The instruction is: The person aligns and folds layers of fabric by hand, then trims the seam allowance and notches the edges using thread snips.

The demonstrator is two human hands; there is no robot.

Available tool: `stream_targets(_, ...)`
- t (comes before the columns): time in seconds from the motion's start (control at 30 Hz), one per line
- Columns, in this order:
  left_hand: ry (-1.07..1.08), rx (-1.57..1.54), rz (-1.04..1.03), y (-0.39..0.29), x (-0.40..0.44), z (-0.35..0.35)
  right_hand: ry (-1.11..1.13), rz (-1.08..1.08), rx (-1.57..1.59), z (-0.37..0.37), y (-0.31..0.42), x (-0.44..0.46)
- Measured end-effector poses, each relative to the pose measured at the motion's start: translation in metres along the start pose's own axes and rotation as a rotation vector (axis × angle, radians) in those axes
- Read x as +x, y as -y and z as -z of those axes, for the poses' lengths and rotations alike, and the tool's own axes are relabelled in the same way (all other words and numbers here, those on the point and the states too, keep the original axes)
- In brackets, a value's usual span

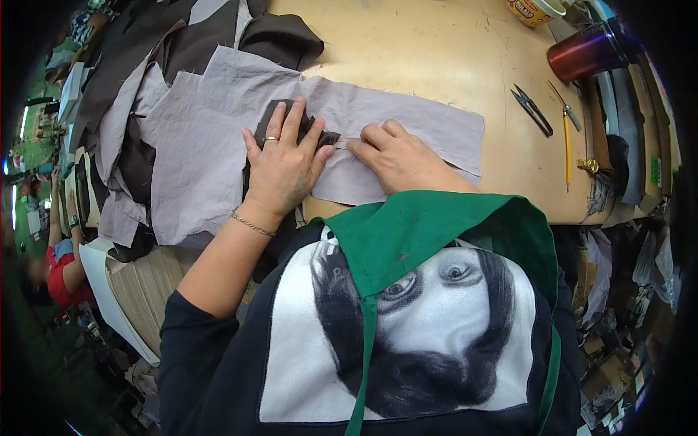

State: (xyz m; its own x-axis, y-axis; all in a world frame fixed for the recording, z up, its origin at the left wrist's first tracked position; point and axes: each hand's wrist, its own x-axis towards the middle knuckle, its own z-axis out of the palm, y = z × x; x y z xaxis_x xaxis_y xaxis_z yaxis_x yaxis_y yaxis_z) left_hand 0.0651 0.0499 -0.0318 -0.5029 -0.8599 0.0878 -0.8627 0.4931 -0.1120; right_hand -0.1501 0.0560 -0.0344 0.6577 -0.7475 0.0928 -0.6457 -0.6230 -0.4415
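The left hand (287, 160) lies palm down with fingers spread, pressing on a dark piece (331, 136) and the grey cloth (342, 102) rather than gripping. The right hand (403, 156) is curled, thumb and forefinger touching the grey cloth just beside the dark piece's tip; whether they pinch it, I cannot tell. That tip points right, towards the right hand. The grey cloth lies flat on the table (407, 51) in front of the person, its long axis running left to right, the narrower end pointing right. Dark cloth (211, 43) is heaped at its left; snips (533, 110) and a pencil (567, 149) lie to the right, near a tumbler (589, 51).
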Motion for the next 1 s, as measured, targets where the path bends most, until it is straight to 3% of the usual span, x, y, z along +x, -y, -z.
stream_targets(0.2, -0.244, -0.229, -0.404, 0.009, 0.010, 0.003, 0.021, 0.006, -0.024, -0.001, -0.001, -0.001)
stream_targets(0.3, -0.195, -0.231, -0.360, 0.013, 0.009, 0.001, 0.017, 0.008, -0.018, -0.001, -0.001, 0.001)
stream_targets(0.33, -0.302, -0.246, -0.386, 0.014, 0.014, -0.001, 0.012, 0.004, -0.009, -0.001, 0.000, 0.001)
stream_targets(0.53, -0.199, -0.213, -0.318, 0.011, 0.013, -0.003, 0.025, -0.009, 0.011, 0.000, 0.000, 0.002)
stream_targets(0.63, -0.070, -0.368, -0.187, 0.009, 0.019, 0.002, 0.012, -0.008, -0.012, -0.002, 0.000, 0.001)
stream_targets(1.0, 0.081, -0.128, -0.064, 0.003, 0.013, 0.018, 0.083, -0.035, -0.015, 0.005, 0.004, 0.003)
